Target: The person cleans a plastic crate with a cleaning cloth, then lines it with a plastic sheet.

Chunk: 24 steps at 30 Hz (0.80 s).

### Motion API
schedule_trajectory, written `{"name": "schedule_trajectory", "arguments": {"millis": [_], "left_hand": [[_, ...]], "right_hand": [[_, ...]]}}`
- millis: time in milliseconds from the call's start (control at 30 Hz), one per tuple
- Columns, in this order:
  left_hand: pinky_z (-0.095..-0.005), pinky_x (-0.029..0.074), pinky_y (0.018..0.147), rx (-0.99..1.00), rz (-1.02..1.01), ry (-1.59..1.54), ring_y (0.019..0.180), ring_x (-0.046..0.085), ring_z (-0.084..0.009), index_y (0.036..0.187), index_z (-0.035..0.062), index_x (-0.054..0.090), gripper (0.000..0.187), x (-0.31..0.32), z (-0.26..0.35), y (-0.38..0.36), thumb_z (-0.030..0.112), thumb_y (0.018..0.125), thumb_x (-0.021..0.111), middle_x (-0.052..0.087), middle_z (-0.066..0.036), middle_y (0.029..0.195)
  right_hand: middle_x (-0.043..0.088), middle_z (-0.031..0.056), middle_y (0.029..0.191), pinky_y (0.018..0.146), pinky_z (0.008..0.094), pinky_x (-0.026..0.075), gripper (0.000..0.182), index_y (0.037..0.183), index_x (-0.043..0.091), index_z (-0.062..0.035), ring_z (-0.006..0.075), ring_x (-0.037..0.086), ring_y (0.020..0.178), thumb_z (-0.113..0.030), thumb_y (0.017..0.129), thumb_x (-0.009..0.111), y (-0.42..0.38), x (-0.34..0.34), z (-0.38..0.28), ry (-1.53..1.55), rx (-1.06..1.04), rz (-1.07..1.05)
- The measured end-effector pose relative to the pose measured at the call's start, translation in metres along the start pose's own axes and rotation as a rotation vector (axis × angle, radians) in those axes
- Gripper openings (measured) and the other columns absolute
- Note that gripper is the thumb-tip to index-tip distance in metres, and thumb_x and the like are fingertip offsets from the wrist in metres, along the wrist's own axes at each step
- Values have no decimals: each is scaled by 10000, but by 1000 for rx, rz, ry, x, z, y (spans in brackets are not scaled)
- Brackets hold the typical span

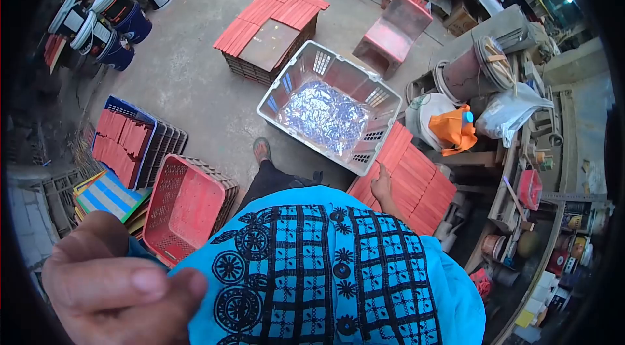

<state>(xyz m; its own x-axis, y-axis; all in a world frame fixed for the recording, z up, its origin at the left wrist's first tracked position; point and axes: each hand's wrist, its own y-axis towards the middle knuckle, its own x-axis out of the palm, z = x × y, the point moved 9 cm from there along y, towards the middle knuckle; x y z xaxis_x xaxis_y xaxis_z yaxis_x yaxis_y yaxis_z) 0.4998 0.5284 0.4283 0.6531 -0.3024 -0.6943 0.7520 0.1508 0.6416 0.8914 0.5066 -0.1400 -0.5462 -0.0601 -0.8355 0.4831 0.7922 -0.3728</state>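
- Left hand (124, 280): closest, fingers curled; whether thumb and fingertips meet, I cannot tell.
- Right hand (383, 185): over the red slats (416, 182), beside the white plastic crate (390, 140)'s near corner; its grip is unclear.
- Red plastic crate (189, 208): left of the torso, near more slats in a blue crate (151, 122).
- White crate: ahead, upright, something glossy inside.
- Slat-topped stack (270, 26): beyond it, beside a red plastic chair (390, 32).
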Motion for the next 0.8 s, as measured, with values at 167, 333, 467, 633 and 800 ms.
{"name": "schedule_trajectory", "arguments": {"millis": [167,333,467,633,800], "left_hand": [[-215,343,430,18,110,19,496,426,-146,875,77,558,526,-27,-21,-26,487,841,229,557,-261,819],[-211,313,399,-54,245,56,462,403,-133,896,58,550,523,-71,-66,-74,485,834,255,556,-280,844],[-305,392,573,-352,451,234,656,508,-221,1000,46,538,322,-110,-142,-143,233,757,443,595,-194,889],[-365,483,698,-577,731,102,762,603,-247,1232,-17,364,585,-147,-296,-262,-16,662,494,563,-206,1009],[-344,444,791,-1239,711,-36,852,575,-212,1243,5,359,604,-152,-392,-376,-23,655,492,548,-174,1032]], "right_hand": [[461,222,1166,891,402,392,653,1321,264,-114,340,468,1073,-41,719,506,22,10,-13,-73,-19,-19],[487,228,1139,894,404,388,618,1291,314,-74,359,470,1065,-20,701,491,53,19,-72,-76,-110,10],[486,257,1137,884,406,394,608,1273,338,-39,388,480,1041,-1,682,478,90,55,-132,-94,-215,-12],[505,290,1091,851,391,414,623,1262,323,51,373,517,1007,-9,676,526,128,104,-237,-141,-146,-70],[515,275,1081,832,398,420,626,1262,331,44,372,541,949,-5,683,560,176,146,-390,-29,-247,-80]]}}
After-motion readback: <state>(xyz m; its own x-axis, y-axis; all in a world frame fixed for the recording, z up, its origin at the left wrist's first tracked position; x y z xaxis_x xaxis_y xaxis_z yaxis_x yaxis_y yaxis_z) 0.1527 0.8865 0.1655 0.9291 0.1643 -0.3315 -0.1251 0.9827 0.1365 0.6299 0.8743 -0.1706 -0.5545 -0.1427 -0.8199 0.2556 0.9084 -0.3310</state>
